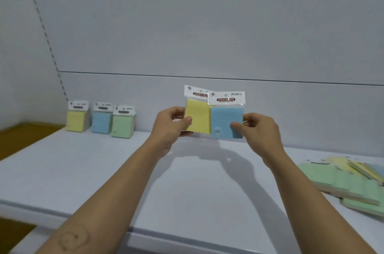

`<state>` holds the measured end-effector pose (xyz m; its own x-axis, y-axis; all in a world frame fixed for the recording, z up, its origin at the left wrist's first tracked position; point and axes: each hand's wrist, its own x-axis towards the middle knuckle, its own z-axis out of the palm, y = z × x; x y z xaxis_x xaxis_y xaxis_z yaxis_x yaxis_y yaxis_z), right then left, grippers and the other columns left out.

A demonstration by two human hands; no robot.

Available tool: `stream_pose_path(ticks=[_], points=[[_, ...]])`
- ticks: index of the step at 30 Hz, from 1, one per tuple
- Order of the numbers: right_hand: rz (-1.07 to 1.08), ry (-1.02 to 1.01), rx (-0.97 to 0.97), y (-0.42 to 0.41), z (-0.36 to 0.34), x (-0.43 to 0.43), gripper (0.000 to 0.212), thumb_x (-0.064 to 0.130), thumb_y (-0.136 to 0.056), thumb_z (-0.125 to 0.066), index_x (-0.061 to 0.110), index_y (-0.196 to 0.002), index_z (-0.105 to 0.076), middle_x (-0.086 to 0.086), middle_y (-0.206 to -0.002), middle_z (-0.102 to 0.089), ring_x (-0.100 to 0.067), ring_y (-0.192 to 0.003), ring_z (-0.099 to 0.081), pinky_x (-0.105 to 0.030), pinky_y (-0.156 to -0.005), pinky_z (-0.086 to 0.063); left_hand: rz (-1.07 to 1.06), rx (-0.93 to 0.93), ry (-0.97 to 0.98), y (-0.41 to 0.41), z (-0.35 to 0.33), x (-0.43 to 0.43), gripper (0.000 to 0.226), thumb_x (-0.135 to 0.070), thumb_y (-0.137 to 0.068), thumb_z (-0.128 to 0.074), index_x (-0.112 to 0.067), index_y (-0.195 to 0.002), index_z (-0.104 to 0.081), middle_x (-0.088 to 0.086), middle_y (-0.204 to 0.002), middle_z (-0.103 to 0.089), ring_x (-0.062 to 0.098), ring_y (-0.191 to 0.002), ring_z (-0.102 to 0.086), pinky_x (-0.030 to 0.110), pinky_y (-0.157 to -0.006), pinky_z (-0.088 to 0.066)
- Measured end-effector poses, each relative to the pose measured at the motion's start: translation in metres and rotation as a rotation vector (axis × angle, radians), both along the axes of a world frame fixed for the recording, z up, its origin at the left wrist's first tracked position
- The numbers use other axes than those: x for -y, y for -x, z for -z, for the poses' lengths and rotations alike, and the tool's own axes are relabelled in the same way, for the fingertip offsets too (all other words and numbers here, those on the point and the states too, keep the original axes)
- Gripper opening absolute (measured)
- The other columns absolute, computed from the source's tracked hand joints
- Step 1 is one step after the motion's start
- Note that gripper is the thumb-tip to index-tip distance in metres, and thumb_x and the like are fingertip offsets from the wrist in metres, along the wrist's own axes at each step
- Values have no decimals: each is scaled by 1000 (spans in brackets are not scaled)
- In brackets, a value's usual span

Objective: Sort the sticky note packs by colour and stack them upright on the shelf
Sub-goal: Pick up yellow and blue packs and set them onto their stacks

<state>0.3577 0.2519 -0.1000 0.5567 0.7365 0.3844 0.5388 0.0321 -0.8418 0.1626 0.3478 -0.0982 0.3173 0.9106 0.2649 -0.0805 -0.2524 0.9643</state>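
Observation:
My left hand point(169, 127) pinches a yellow sticky note pack point(198, 117) by its left edge, held upright above the white shelf point(104, 170). My right hand point(258, 131) pinches a blue sticky note pack point(225, 123) by its right edge; it overlaps the yellow pack's right side. At the back left of the shelf three upright stacks stand side by side against the back panel: a yellow stack point(76, 117), a blue stack point(101, 118) and a green stack point(122, 122).
A loose heap of green, yellow and blue packs point(351, 183) lies flat at the shelf's right edge. A brown floor point(25, 137) shows past the shelf's left end. The grey back panel point(207, 35) rises behind everything.

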Motion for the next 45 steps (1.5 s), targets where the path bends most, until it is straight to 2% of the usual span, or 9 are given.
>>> stream_pose_path(ticks=[8, 14, 19, 22, 26, 32, 35, 40, 45], points=[[-64, 129, 132, 67, 0, -51, 12, 29, -73, -76, 20, -78, -70, 3, -74, -69, -17, -71, -61, -30, -59, -45, -148, -67, -27, 89, 9, -38, 18, -1, -87, -63, -4, -105, -64, 7, -97, -62, 17, -75, -66, 36, -76, -60], [-123, 118, 80, 131, 8, -101, 12, 24, -72, -77, 16, -72, -68, -4, -74, -70, -26, -74, -65, -33, -62, -47, -242, -83, -33, 164, 18, -87, 18, 0, -86, -64, -9, -102, -64, 5, -97, -64, 10, -68, -65, 21, -63, -55], [-134, 134, 40, 183, 15, -147, 13, 24, -75, -75, 15, -72, -66, -1, -74, -70, -25, -76, -65, -33, -62, -47, -296, -107, -25, 223, 24, -132, 17, -3, -85, -66, -15, -98, -66, 3, -96, -67, 15, -74, -67, 33, -80, -54], [-140, 150, 43, 215, 22, -175, 11, 24, -76, -75, 17, -75, -66, 3, -79, -69, -22, -77, -65, -35, -66, -51, -333, -101, -13, 257, 31, -157, 19, -3, -85, -66, -21, -90, -65, 2, -92, -66, 15, -75, -67, 27, -76, -51], [-136, 177, 87, 257, 35, -212, 11, 26, -76, -75, 21, -73, -65, 2, -81, -69, -21, -77, -64, -39, -71, -55, -378, -124, 8, 300, 43, -193, 16, -1, -85, -66, -12, -97, -65, 4, -90, -66, 12, -72, -65, 21, -69, -48], [-84, 253, 187, 313, 54, -260, 18, 27, -78, -73, 16, -81, -59, 4, -79, -62, -20, -75, -58, -32, -66, -45, -442, -152, 43, 361, 69, -252, 18, 7, -85, -62, -7, -97, -63, 14, -92, -64, 16, -69, -61, 26, -71, -47], [-59, 281, 173, 339, 65, -281, 19, 24, -79, -72, 16, -85, -55, 6, -79, -58, -19, -76, -56, -30, -65, -41, -454, -164, 46, 375, 77, -278, 18, 7, -85, -61, -6, -97, -62, 13, -89, -63, 16, -69, -60, 24, -68, -47], [22, 269, 164, 366, 76, -311, 16, 19, -80, -69, 15, -91, -58, 3, -86, -62, -23, -84, -57, -31, -69, -40, -423, -155, 62, 370, 83, -315, 18, 5, -85, -62, -9, -96, -61, 8, -84, -64, 24, -81, -61, 35, -81, -49], [74, 232, 148, 374, 87, -329, 14, 15, -83, -66, 15, -94, -56, 0, -90, -64, -26, -89, -59, -30, -68, -36, -430, -202, 36, 361, 94, -330, 18, 1, -86, -63, -5, -103, -63, 6, -90, -64, 20, -86, -61, 29, -78, -47]])
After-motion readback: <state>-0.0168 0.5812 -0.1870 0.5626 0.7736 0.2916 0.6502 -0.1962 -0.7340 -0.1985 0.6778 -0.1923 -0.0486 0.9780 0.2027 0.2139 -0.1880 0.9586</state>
